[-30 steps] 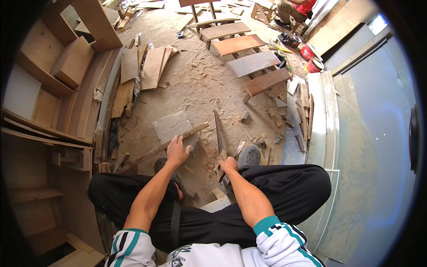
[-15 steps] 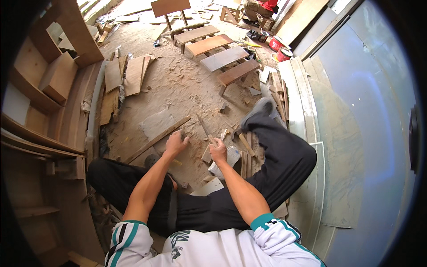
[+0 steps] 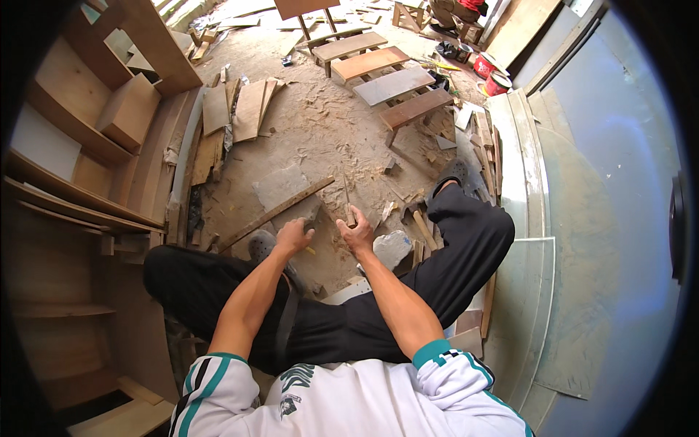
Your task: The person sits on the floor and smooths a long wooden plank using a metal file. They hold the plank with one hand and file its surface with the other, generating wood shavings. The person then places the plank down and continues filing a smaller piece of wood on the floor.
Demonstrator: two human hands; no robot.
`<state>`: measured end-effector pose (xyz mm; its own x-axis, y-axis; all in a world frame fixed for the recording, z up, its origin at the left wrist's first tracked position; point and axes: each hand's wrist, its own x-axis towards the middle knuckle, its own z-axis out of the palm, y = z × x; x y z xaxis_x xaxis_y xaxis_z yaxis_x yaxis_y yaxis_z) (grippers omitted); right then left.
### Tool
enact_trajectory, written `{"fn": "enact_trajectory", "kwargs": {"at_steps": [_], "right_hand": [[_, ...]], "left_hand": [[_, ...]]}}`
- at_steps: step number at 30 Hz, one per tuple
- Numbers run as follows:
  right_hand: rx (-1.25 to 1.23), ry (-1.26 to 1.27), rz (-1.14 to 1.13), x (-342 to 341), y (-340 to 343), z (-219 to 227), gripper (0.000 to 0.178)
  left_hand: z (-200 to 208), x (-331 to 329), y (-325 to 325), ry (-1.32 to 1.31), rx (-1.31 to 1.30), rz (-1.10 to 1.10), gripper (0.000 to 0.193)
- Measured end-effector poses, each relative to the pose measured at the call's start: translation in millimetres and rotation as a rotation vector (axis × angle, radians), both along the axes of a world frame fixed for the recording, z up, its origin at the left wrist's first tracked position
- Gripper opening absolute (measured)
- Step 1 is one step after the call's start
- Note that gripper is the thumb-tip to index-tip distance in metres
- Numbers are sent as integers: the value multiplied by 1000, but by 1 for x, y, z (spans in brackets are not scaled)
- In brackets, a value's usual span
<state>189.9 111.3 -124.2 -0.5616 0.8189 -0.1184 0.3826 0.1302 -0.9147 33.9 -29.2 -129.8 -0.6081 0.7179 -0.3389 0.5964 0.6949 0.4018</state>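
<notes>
My left hand [image 3: 294, 236] is closed, with a small dark grey block [image 3: 312, 213] showing beyond its fingers. A long wooden strip [image 3: 280, 209] lies on the ground just past that hand. My right hand [image 3: 357, 233] grips a slim, pointed tool [image 3: 347, 192] by its wooden part; the narrow blade points away from me. I cannot tell exactly what kind of tool it is. Right of this hand rests a pale, rough stone lump [image 3: 387, 250]. A hammer [image 3: 423, 227] with a wooden handle lies farther right, near my right foot.
Wooden shelving [image 3: 131, 116] stands along my left, and a bluish sheet panel [image 3: 611, 182] on my right. Ahead are several low plank-topped benches [image 3: 393, 85], scrap boards [image 3: 251, 109] and red buckets [image 3: 498, 83]. Another person [image 3: 455, 13] sits at the far right. Shavings cover the ground.
The whole view has shifted, so things sit farther right. The dark block now shows at my left hand. My right foot has moved outward, and the hands are a little closer together.
</notes>
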Motion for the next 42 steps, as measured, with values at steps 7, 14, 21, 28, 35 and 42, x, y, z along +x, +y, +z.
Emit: {"fn": "enact_trajectory", "kwargs": {"at_steps": [7, 14, 21, 28, 35, 42], "right_hand": [[24, 49, -131, -11, 15, -27, 56], [-62, -4, -145, 4, 19, -47, 50], [-149, -66, -145, 30, 42, -56, 43], [-498, -204, -167, 46, 80, -49, 43], [-703, -7, -222, 60, 95, -79, 34], [-729, 169, -91, 21, 78, -29, 28]], "left_hand": [[-2, 16, 40, 74, 51, -55, 48], [-28, -15, 70, 198, -96, -200, 46], [-61, -51, 119, 274, -141, -55, 51], [-110, -57, 117, 414, -31, -147, 63], [-110, -55, 129, 312, -47, 68, 74], [-111, -96, 106, 109, -225, -70, 77]]}}
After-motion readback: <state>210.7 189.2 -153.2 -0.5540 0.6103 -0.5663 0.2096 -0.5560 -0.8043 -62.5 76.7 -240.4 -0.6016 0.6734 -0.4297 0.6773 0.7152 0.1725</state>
